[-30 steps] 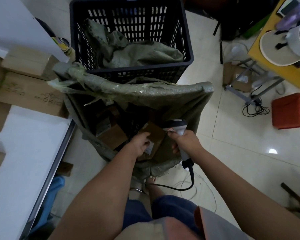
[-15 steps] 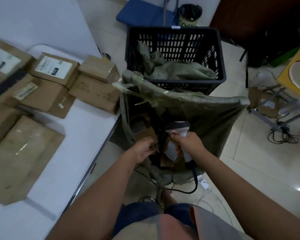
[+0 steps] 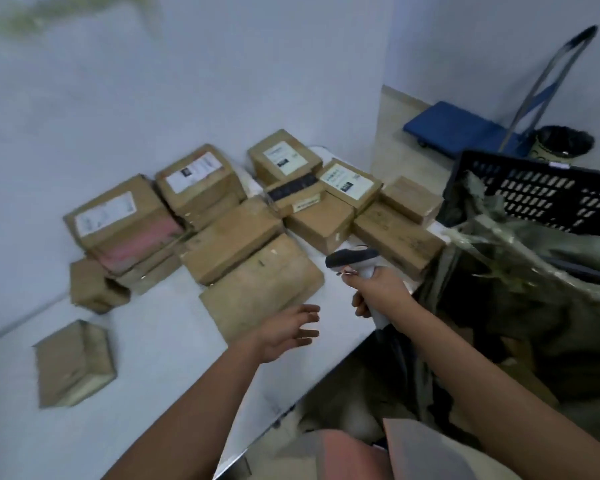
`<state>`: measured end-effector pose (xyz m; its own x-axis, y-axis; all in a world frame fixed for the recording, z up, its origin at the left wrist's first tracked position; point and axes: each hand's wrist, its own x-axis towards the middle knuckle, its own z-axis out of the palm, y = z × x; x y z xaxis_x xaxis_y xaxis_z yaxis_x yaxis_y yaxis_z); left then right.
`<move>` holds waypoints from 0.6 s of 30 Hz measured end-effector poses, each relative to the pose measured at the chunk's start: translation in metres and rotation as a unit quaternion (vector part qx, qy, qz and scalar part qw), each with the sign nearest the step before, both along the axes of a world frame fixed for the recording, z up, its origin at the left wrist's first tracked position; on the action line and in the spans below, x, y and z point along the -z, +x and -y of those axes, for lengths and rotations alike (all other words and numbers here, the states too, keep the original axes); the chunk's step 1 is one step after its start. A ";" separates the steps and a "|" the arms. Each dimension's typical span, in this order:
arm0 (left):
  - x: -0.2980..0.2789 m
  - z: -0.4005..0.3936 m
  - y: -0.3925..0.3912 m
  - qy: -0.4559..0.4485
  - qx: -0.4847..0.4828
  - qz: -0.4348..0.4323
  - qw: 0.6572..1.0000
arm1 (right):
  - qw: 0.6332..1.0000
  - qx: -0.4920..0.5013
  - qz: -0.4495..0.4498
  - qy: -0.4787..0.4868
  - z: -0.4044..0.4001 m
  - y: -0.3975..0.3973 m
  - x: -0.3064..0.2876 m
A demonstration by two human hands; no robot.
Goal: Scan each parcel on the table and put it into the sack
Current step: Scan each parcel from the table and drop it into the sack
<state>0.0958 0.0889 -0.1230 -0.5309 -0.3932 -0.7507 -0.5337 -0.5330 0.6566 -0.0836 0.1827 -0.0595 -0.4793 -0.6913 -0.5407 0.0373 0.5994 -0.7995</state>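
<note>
A: Left hand (image 3: 288, 332) empty, fingers spread, over flat parcel (image 3: 262, 292). Likely the next pick.
B: Right hand (image 3: 378, 289) grips scanner (image 3: 355, 263), aimed tableward. Sack (image 3: 520, 271) gapes beside table (image 3: 160, 341); more parcels (image 3: 326, 188) beyond.

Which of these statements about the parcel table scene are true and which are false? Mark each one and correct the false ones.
1. The right hand grips the scanner. True.
2. The left hand holds a parcel. False: it is empty, its fingers spread beside the flat parcel.
3. The sack stands to the right of the table. True.
4. The black crate sits on the table. False: it stands off the table, behind the sack.
5. Every parcel shows a white label. False: several show only plain brown sides.
</note>
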 end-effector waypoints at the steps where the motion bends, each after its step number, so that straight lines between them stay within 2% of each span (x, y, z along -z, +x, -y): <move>1: -0.002 0.012 0.021 -0.025 -0.032 0.002 0.999 | 1.000 -0.021 -0.003 -0.009 0.017 0.016 -0.004; 4: -0.003 0.041 0.077 -0.093 -0.119 0.024 0.988 | 0.997 -0.075 -0.010 -0.020 0.060 0.062 -0.012; 7: -0.003 0.067 0.136 -0.188 -0.150 0.078 0.967 | 0.989 -0.142 -0.028 -0.015 0.100 0.111 -0.020; 10: 0.002 0.087 0.197 -0.336 -0.124 0.203 0.911 | 0.984 -0.175 -0.005 -0.017 0.131 0.156 -0.026; 12: 0.011 0.096 0.233 -0.396 -0.132 0.280 0.865 | 0.980 -0.197 -0.009 -0.014 0.145 0.182 -0.028; 15: 0.021 0.103 0.279 -0.386 -0.118 0.418 0.814 | 0.974 -0.226 -0.007 -0.024 0.162 0.214 -0.026; 18: 0.023 0.110 0.315 -0.326 -0.141 0.468 0.809 | 0.966 -0.258 -0.018 -0.013 0.172 0.235 -0.021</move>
